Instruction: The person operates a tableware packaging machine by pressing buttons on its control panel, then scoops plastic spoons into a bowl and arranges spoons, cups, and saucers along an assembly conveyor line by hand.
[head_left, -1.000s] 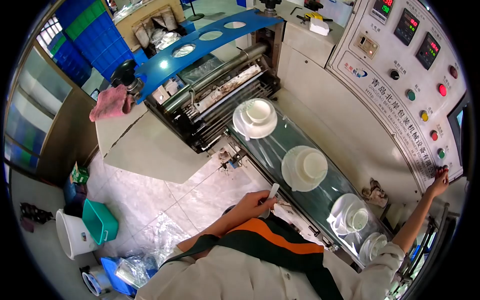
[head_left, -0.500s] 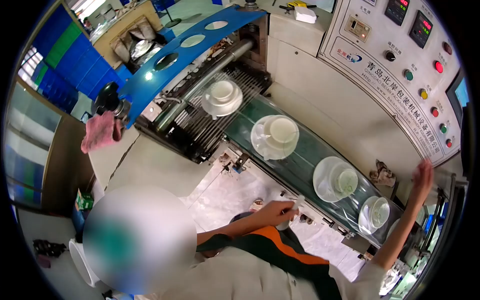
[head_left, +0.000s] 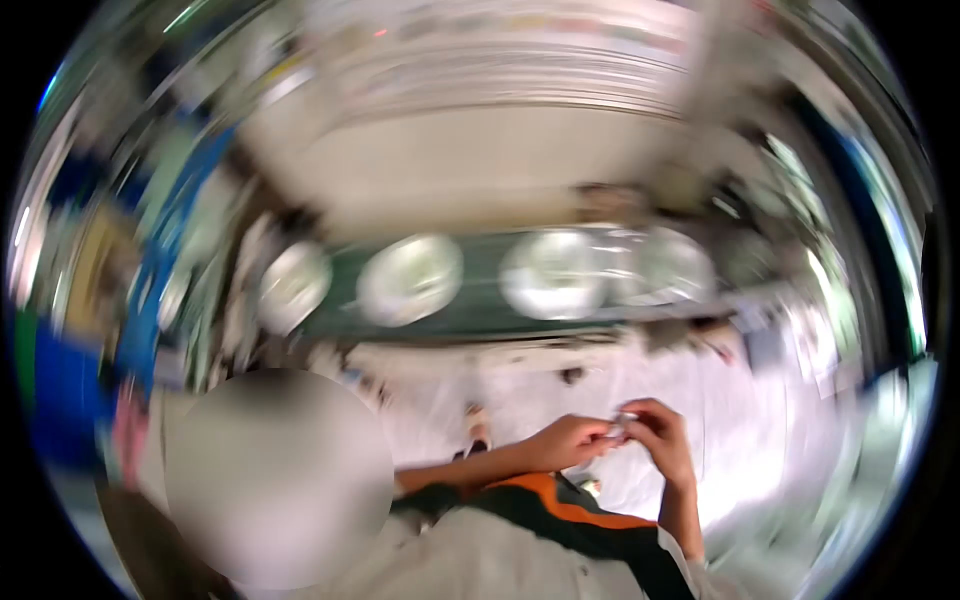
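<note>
My left hand (head_left: 572, 441) is in front of my body with its fingers pinched on a small whitish object (head_left: 621, 427). From the other side, my right hand (head_left: 662, 440) meets it, its thumb and fingers curled onto the same object. Blur hides what kind of object it is. Beyond both hands runs a green conveyor belt (head_left: 480, 275) carrying white stacked dishes (head_left: 410, 280) in clear film. Another dish stack (head_left: 553, 273) sits to their right, and one more (head_left: 295, 287) near the belt's left end. Neither hand touches the dishes.
A pale machine housing (head_left: 460, 165) rises behind the belt. On the left are a blue machine guard (head_left: 175, 250) and a pink cloth (head_left: 130, 430). A blurred pale round shape (head_left: 280, 480) covers the lower left. Machine parts stand at the right.
The view has swung right and is now blurred. My right hand has come down from beside the control panel to meet my left hand, which still pinches a whitish object.
</note>
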